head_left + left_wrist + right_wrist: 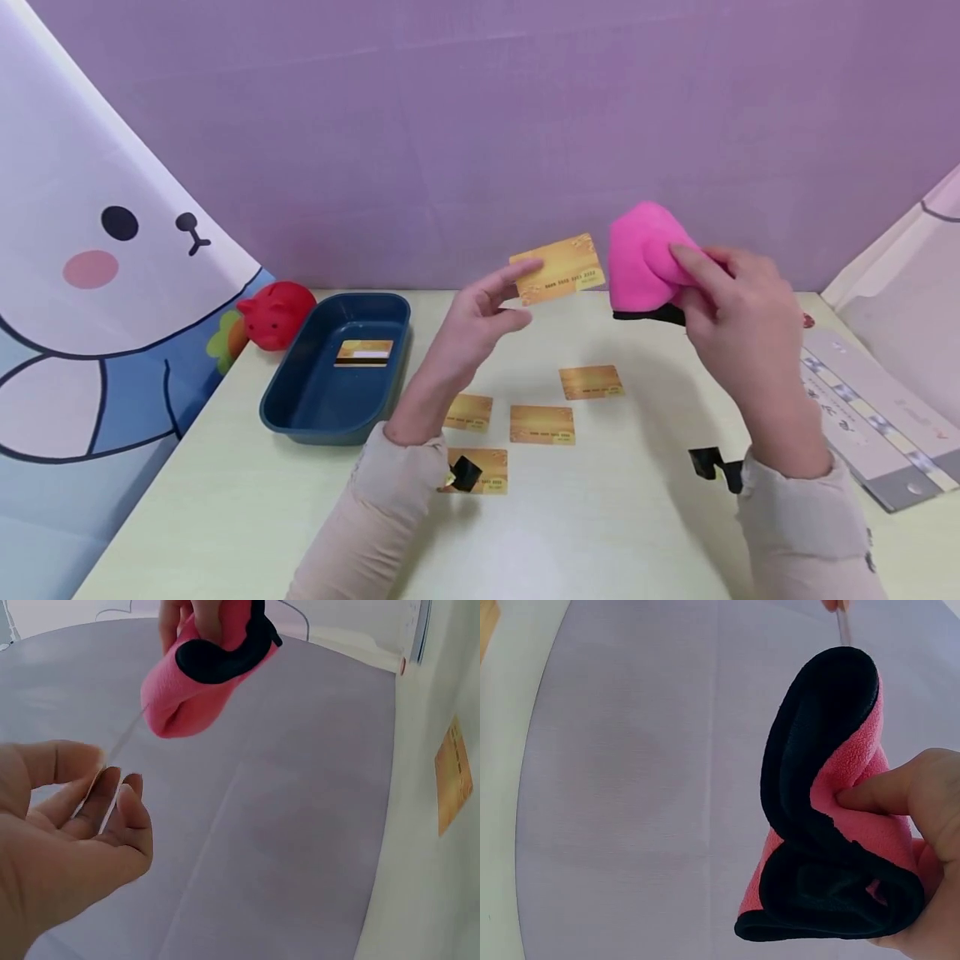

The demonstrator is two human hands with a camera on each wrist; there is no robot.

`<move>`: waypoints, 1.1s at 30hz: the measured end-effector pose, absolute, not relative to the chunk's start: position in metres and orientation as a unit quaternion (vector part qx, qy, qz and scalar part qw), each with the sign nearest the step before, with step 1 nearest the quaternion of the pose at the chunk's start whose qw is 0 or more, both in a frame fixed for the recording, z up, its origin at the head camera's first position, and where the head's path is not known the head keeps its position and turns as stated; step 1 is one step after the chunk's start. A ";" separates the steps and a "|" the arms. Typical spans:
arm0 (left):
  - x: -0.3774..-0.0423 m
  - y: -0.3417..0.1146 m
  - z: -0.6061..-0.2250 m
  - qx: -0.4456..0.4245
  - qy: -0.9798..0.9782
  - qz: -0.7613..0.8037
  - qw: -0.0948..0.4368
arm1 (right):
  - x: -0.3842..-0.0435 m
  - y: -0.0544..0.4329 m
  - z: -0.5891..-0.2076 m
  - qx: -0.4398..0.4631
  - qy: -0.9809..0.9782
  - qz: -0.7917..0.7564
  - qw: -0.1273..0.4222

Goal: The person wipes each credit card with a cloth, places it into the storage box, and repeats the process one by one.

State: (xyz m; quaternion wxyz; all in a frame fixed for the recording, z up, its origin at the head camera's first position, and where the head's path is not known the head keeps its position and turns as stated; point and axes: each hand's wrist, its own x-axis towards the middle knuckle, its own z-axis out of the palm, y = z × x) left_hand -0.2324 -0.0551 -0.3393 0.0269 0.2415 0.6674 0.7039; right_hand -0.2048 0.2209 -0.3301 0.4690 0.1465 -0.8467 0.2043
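Note:
Above the table, my left hand (472, 329) pinches a gold bank card (564, 271), its printed face toward the head camera. In the left wrist view this card (126, 736) appears nearly edge-on. My right hand (753, 333) grips a bunched pink cloth (641, 258) with black edging, just right of the card. The right wrist view shows the folds of the cloth (855, 765) and its thick black border, with the thumb or a finger pressing into the pink side. Card and cloth look close but apart in the head view.
Several gold cards, one of them a card (542, 425) in the middle, lie on the table (570, 525). A blue tray (337, 437) at left contains a card (363, 353) stripe-side up. Beside it sits a red piggy bank (277, 317). A grey-white box (873, 417) lies at right.

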 end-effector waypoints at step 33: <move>-0.237 -0.045 -0.348 0.151 0.677 0.715 -0.088 | -0.197 0.212 -0.322 0.152 -0.801 0.251 0.521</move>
